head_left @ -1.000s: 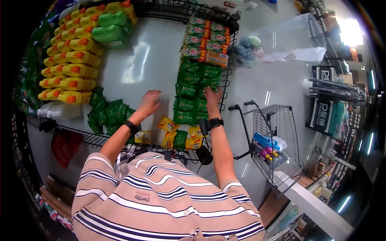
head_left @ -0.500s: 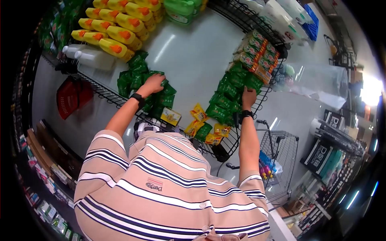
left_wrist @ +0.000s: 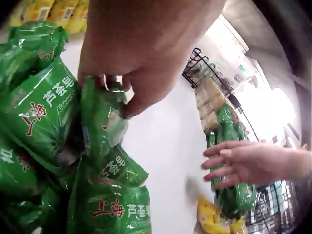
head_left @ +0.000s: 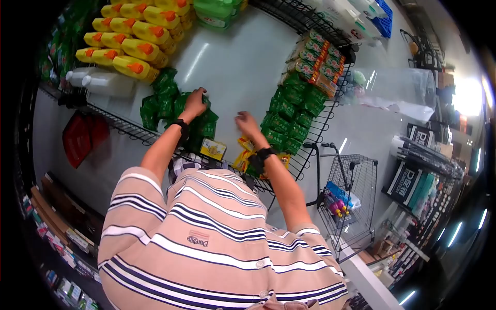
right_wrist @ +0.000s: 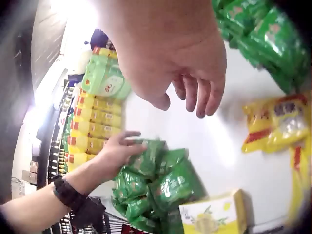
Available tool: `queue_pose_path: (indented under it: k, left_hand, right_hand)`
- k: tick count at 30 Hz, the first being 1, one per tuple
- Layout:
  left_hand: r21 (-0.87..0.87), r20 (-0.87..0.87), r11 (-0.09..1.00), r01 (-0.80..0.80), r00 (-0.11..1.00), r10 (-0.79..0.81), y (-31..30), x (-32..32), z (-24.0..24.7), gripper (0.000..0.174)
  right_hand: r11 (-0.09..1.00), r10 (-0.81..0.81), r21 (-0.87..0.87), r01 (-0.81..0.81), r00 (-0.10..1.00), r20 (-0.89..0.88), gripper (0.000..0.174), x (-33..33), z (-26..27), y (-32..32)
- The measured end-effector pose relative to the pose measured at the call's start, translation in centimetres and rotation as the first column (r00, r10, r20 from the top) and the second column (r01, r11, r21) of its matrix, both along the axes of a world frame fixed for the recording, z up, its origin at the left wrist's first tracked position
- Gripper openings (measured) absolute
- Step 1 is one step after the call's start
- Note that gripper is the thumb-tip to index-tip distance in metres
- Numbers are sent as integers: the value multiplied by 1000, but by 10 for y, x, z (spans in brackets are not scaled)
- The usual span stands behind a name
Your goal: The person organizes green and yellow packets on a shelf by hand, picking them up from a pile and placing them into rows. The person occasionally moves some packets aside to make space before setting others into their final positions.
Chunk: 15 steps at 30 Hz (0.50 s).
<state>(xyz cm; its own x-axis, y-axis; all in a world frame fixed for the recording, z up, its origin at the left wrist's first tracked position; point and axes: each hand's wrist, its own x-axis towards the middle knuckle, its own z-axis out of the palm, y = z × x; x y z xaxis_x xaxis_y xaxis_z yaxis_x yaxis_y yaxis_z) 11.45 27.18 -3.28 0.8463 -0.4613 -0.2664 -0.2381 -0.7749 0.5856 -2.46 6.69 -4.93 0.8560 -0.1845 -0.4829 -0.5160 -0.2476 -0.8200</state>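
Note:
At the loose pile of green aloe soap packets (head_left: 164,101), my left hand (head_left: 195,104) pinches one aloe soap packet (left_wrist: 103,119) between thumb and fingers. More green packets (left_wrist: 41,109) lie beside and under it, some overlapping. My right hand (head_left: 248,125) hovers over the white shelf between the pile and the neat rows of green packets (head_left: 289,111). Its fingers hang loosely bent and hold nothing in the right wrist view. Yellow packets (right_wrist: 278,124) lie below and beside this hand, partly hidden by the forearm in the head view. A yellow-white box (head_left: 213,149) sits by the front edge.
Yellow bottles with orange caps (head_left: 137,44) fill the back left, with white jugs (head_left: 106,82) before them and green bottles (head_left: 214,13) behind. Stacked soap multipacks (head_left: 318,59) stand behind the green rows. A wire rail (head_left: 121,123) edges the shelf; a shopping cart (head_left: 351,196) stands at right.
My left hand has gone from above the bare shelf to the loose pile and taken hold of a packet. My right hand has left the green rows and moved left. The head view has turned.

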Motion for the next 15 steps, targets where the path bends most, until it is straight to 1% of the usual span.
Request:
queue_pose_path:
  k: [1, 2, 3, 4, 5, 6, 7, 8, 9, 10, 12, 13, 14, 15]
  left_hand:
    - [-184, -151, 976, -116, 985, 89, -3, 4, 4, 49]
    - [-179, -139, 979, -101, 987, 77, -3, 7, -5, 49]
    - [-262, -300, 947, -183, 949, 100, 0, 6, -24, 47]
    - [-326, -454, 904, -276, 885, 107, 1, 7, -31, 44]
    - [-320, -443, 909, -266, 890, 104, 4, 7, -37, 44]
    - [-267, -480, 943, -201, 876, 51, 5, 5, -36, 40]
    - [-217, -517, 967, -134, 856, 3, 4, 4, -34, 37]
    - [-212, -507, 969, -128, 862, 3, 4, 2, -32, 37]
    - [-258, -535, 952, -166, 845, 2, 3, 0, -30, 35]
    - [-303, -564, 932, -200, 826, -7, 1, -4, -28, 34]
    - [-326, -572, 930, -171, 819, -50, -2, -10, -21, 35]
    - [-348, -585, 924, -156, 807, -84, -5, -12, -19, 35]
    - [-265, -474, 964, -15, 873, -116, -9, -12, -17, 38]
    - [-271, -470, 962, 18, 870, -149, -14, -14, -15, 38]
  right_hand:
    - [988, -27, 152, 39, 996, -82, 46, 6, 3, 16]
    - [949, -37, 302, 86, 986, -165, 53, 10, 8, 31]
    - [946, -49, 311, 96, 987, -156, 53, 15, 5, 42]
    - [917, -77, 365, 159, 970, -229, 56, 19, 0, 52]
    - [883, -95, 415, 221, 948, -303, 59, 23, -5, 60]
    - [850, -134, 444, 282, 933, -334, 61, 26, -10, 66]
    - [846, -135, 454, 279, 937, -323, 61, 30, -5, 66]
    - [815, -146, 490, 309, 928, -342, 64, 30, 1, 65]
    - [780, -159, 523, 343, 917, -365, 66, 28, 2, 65]
    - [774, -170, 527, 351, 917, -361, 66, 26, 3, 65]
    - [635, -170, 676, 374, 921, -350, 63, 20, 1, 57]
    - [626, -201, 675, 390, 917, -344, 63, 16, -9, 55]
    - [558, -260, 735, 385, 922, -286, 60, 12, -18, 56]
    - [491, -322, 789, 369, 918, -229, 57, 8, -23, 53]
